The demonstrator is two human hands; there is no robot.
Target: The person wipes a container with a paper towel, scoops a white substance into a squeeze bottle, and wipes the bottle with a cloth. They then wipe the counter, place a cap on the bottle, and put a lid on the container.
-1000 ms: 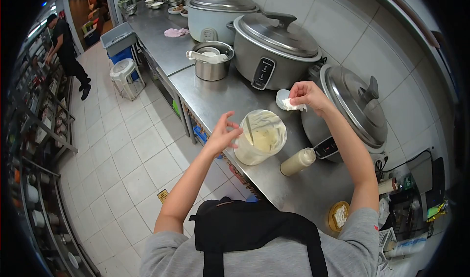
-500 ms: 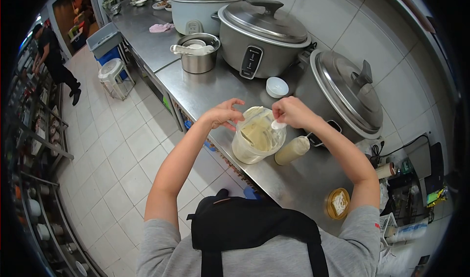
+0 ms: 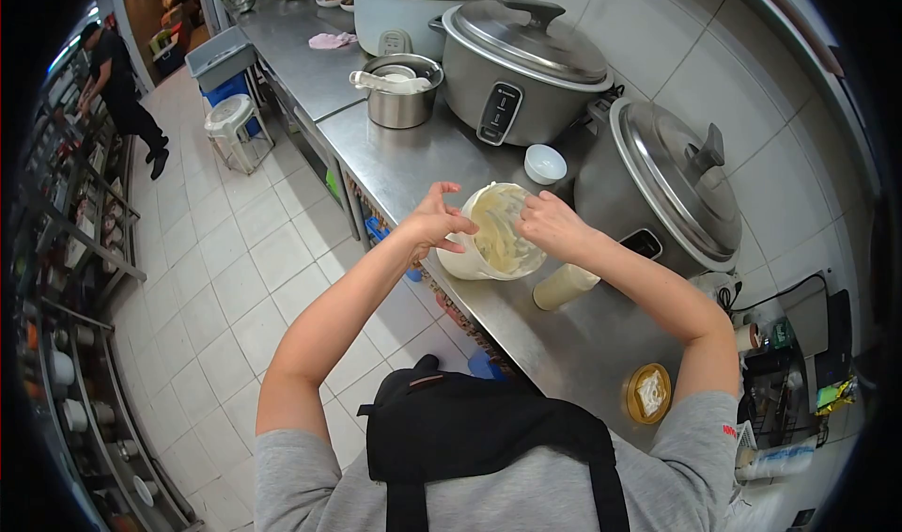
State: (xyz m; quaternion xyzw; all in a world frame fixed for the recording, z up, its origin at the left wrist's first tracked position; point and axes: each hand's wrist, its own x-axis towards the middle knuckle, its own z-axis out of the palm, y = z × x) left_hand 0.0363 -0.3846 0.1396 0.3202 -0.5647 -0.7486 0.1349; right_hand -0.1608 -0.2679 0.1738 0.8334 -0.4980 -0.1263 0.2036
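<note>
A translucent white plastic tub [image 3: 449,261] tilts on the steel counter, its mouth turned towards me. Pale, creamy paste is smeared over its inside wall. At the tub's left rim is my left hand [image 3: 438,222], fingers spread and curved, the thumb close to the edge. My right hand [image 3: 556,224] is closed at the right side of the mouth, knuckles up; what its fingers hold is hidden. Below my right wrist a squeeze bottle [image 3: 562,288] filled with pale sauce stands on the counter, its top partly covered by my forearm.
Large rice cookers [image 3: 526,71] line the wall. A steel pot [image 3: 402,100] with white utensils and a small white bowl [image 3: 545,164] stand before them. Nearer lies a round amber dish [image 3: 648,393] with white cream. A person [image 3: 117,90] stands at the far-left shelves.
The tub has tipped, showing more of its inside. My right hand has shifted slightly, and the white piece seen at its fingers earlier is now hidden. The whole view has shifted a little.
</note>
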